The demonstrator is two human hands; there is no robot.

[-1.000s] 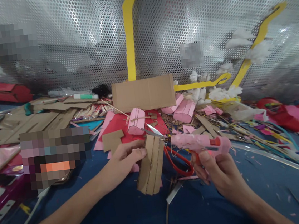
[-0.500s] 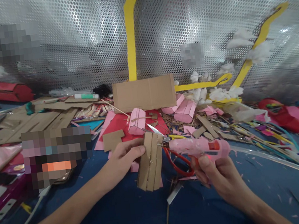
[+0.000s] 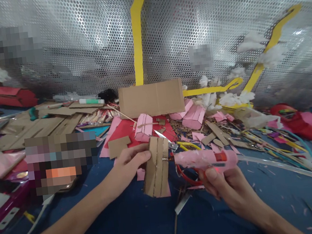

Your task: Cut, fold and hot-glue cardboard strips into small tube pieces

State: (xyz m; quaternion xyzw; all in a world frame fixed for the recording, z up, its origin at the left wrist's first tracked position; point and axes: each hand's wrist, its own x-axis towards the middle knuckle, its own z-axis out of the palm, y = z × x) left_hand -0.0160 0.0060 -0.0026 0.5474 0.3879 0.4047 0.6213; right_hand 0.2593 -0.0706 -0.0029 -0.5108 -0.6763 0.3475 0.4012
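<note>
My left hand is closed on the left edge of a scored cardboard piece, fingers behind it and thumb in front. Shiny glue shows along the piece's fold lines. In my right hand is a pink glue gun, its metal nozzle at the cardboard's right edge; I cannot tell whether it touches. Behind the gun lie scissors with red handles, partly hidden. Just beyond the cardboard stands a small folded pink paper box on red paper.
A large cardboard panel stands against the perforated metal wall. Cardboard sheets and a glue stick lie to the left. Paper scraps and sticks litter the right, beside a clear strip. A white cable runs at lower left.
The glue gun has moved slightly left and down along the cardboard's right edge. My left hand keeps its hold on the piece, which has barely shifted.
</note>
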